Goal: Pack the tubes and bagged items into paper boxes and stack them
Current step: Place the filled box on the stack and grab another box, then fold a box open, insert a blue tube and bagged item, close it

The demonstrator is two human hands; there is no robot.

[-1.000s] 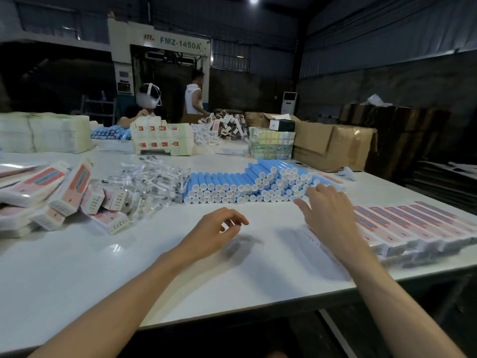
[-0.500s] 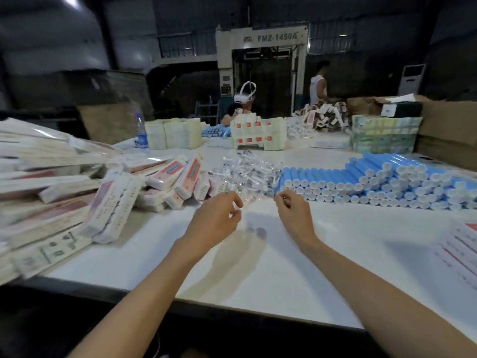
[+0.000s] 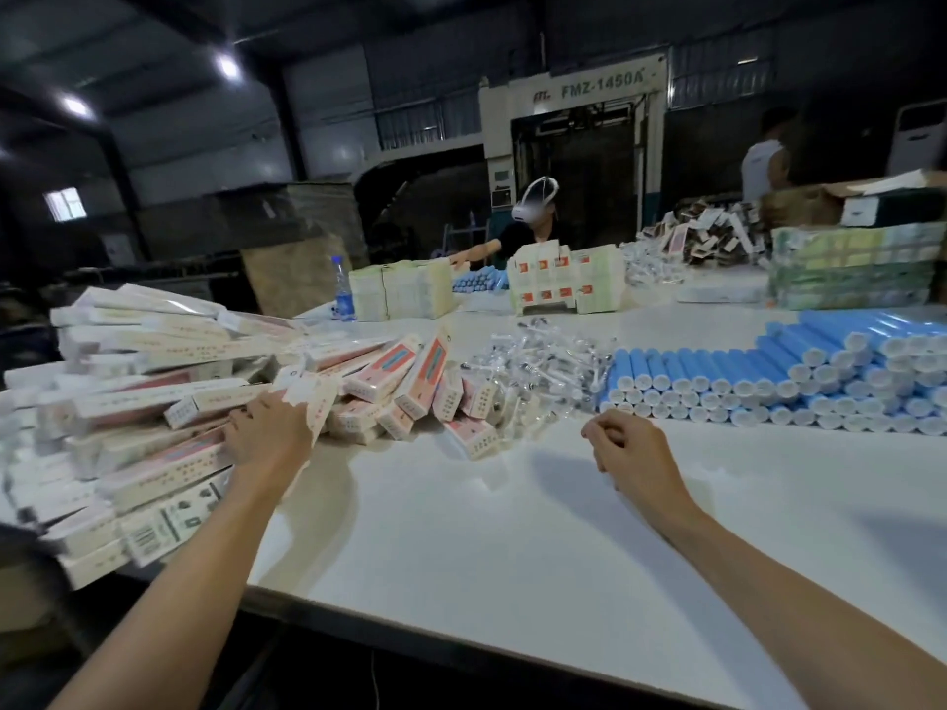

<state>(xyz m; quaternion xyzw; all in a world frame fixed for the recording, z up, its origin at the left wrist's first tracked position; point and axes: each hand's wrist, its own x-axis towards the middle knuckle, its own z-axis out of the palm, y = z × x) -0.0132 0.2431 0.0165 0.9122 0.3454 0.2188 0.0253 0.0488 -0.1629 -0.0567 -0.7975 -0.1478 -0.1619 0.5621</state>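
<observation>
Paper boxes (image 3: 153,402), long and flat, lie heaped; left hand (image 3: 269,438) touches them, grip unclear; right hand (image 3: 630,450) hangs loosely curled, empty.

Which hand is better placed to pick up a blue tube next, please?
The right hand: it hovers beside the blue tubes, fingers loosely curled and apparently empty. The left hand is at the paper boxes, farther away.
</observation>
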